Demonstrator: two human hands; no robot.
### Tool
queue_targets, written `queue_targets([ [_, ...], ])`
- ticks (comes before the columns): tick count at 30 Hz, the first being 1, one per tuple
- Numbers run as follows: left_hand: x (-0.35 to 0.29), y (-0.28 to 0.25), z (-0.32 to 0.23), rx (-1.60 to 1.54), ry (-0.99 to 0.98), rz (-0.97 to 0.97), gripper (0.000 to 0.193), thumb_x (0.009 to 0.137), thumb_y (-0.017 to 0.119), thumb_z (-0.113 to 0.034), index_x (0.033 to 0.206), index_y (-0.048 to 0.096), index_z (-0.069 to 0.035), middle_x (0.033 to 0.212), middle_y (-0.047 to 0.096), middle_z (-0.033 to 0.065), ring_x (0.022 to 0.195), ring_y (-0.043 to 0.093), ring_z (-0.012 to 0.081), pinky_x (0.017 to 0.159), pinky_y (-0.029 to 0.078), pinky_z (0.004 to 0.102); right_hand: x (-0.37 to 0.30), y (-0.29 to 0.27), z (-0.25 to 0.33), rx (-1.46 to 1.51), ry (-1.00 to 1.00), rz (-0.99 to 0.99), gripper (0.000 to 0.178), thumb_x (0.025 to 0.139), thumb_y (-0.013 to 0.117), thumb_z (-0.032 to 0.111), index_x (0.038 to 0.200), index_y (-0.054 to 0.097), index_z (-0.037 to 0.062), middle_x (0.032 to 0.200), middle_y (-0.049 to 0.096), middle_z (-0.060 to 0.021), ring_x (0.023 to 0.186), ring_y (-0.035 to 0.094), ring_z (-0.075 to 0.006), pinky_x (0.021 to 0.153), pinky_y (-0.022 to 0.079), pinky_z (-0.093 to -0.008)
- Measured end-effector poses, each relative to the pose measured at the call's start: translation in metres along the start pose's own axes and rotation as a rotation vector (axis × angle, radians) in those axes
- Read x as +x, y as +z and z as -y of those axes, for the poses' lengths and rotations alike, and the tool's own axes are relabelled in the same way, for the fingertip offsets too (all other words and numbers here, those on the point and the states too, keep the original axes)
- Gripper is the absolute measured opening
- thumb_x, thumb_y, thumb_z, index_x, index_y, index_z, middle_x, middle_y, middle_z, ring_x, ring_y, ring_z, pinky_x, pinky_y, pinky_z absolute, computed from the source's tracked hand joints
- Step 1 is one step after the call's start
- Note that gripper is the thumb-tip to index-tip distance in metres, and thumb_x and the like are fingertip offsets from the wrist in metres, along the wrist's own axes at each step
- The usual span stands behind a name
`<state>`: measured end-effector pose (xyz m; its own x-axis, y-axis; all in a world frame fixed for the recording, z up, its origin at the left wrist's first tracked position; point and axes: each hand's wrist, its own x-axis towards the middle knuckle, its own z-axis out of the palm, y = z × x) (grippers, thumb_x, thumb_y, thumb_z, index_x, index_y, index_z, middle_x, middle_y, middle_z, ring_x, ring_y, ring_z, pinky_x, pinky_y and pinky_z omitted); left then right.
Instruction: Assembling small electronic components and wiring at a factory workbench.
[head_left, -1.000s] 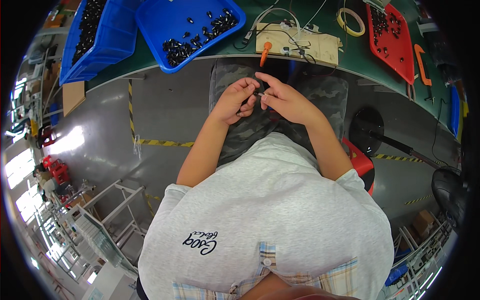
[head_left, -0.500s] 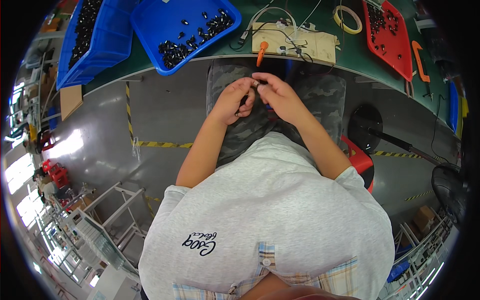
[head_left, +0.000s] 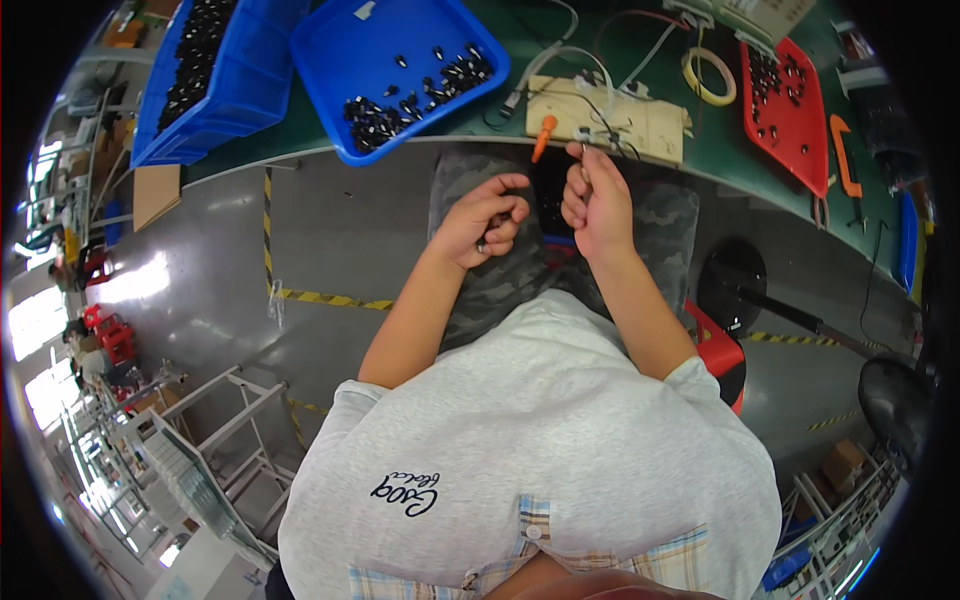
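My left hand (head_left: 482, 222) hovers over my lap, its fingers curled and the index finger reaching toward the right. Something small and dark shows in its curled lower fingers, apparently one or more small black parts. At the front edge of the wooden board (head_left: 655, 130), my right hand (head_left: 603, 195) is closed in a pinch beside a small white fitting with thin wires. Whatever sits between its fingertips is too small to make out. An orange-handled tool (head_left: 544, 138) stands at the board's front, left of my right fingertips.
A blue tray (head_left: 330, 70) with scattered small black parts and a deep blue bin (head_left: 240, 100) full of them stand at left. Toward the right are a yellow tape roll (head_left: 727, 92), a red tray (head_left: 818, 150) and an orange-handled tool (head_left: 845, 160). Cables cross the green bench.
My hands have parted. The right one has moved forward and right to the wooden board, while the left stays over my lap, slightly lower. The whole view has shifted a little.
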<state>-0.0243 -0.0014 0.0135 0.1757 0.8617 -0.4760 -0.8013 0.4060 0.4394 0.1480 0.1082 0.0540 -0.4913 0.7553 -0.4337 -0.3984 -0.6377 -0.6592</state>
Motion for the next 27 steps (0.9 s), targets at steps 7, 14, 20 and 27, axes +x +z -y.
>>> queue_targets([
  [7,-0.0034,-0.0036,0.0037,-0.002,0.003,0.072,0.024,0.109,0.047,-0.027,0.128,0.050,-0.013,0.077,0.055,0.0039,0.044,0.033,0.0058,0.038,0.024,0.0211,-0.0054,0.0050,0.0027,0.142,0.094,0.004,0.021,0.109,0.046,0.026,0.113,0.058,0.0091,0.068,0.045,0.0036,0.045,0.035,-0.0069,0.039,0.027,-0.0234],
  [14,-0.0045,-0.0035,0.0079,-0.020,0.041,0.064,0.033,0.110,0.042,-0.044,0.096,0.052,-0.015,0.066,0.047,-0.0002,0.043,0.032,0.0065,0.038,0.024,0.0215,-0.0052,0.0058,0.0056,0.130,0.126,0.018,0.022,0.108,0.047,0.027,0.113,0.060,0.0092,0.068,0.044,0.0044,0.046,0.035,-0.0061,0.040,0.028,-0.0229],
  [20,-0.0027,-0.0013,0.0039,-0.122,0.020,0.064,0.029,0.108,0.044,-0.039,0.094,0.050,-0.014,0.067,0.047,0.0013,0.043,0.034,0.0076,0.037,0.025,0.0222,-0.0037,0.0017,0.0009,0.037,0.054,0.010,0.023,0.108,0.050,0.029,0.115,0.060,0.0089,0.066,0.042,0.0052,0.045,0.034,-0.0044,0.040,0.027,-0.0220],
  [27,-0.0005,-0.0063,0.0057,-0.096,-0.023,0.018,0.011,0.103,0.044,-0.026,0.099,0.050,-0.018,0.068,0.045,0.0023,0.039,0.030,0.0091,0.035,0.022,0.0233,-0.0036,-0.0027,-0.0019,-0.091,-0.004,-0.001,0.026,0.107,0.054,0.034,0.114,0.060,0.0096,0.064,0.038,0.0062,0.044,0.031,-0.0033,0.038,0.024,-0.0211],
])
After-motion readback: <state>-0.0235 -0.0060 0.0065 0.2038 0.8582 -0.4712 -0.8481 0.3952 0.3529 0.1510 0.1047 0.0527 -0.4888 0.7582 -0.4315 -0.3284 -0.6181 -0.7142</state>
